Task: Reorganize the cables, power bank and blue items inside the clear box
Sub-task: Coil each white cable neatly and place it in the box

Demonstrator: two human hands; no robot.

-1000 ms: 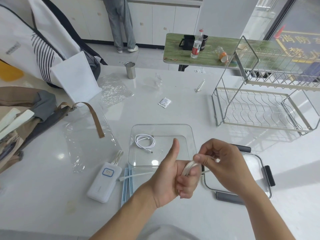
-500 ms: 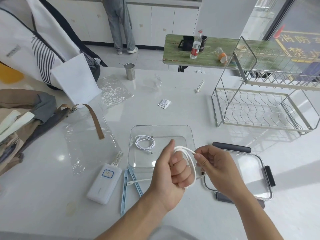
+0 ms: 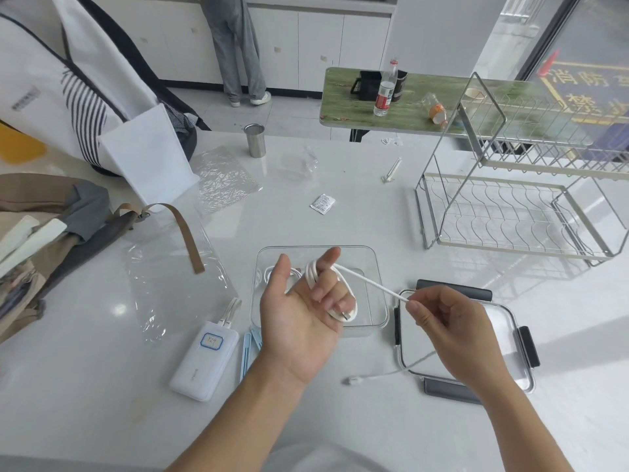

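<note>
My left hand (image 3: 299, 321) is held palm up over the clear box (image 3: 374, 264), with loops of a white cable (image 3: 371, 282) wound round its curled middle fingers. My right hand (image 3: 452, 328) pinches the same cable and holds it taut to the right, above the box lid (image 3: 510, 321). The cable's free plug end (image 3: 350, 380) lies on the table. A second coiled white cable (image 3: 272, 272) lies in the box, mostly hidden by my left hand. The white power bank (image 3: 204, 362) and the blue items (image 3: 247, 349) lie on the table left of the box.
A wire dish rack (image 3: 510, 216) stands at the right. A clear plastic bag (image 3: 163, 284) and cloth bags (image 3: 51, 233) lie at the left. A metal cup (image 3: 255, 140) and a small sachet (image 3: 322, 203) sit further back. A person stands at the far cabinets.
My left hand has turned palm up with more loops wound round its fingers. My right hand has drawn the cable out to the right, and the plug end now lies nearer me.
</note>
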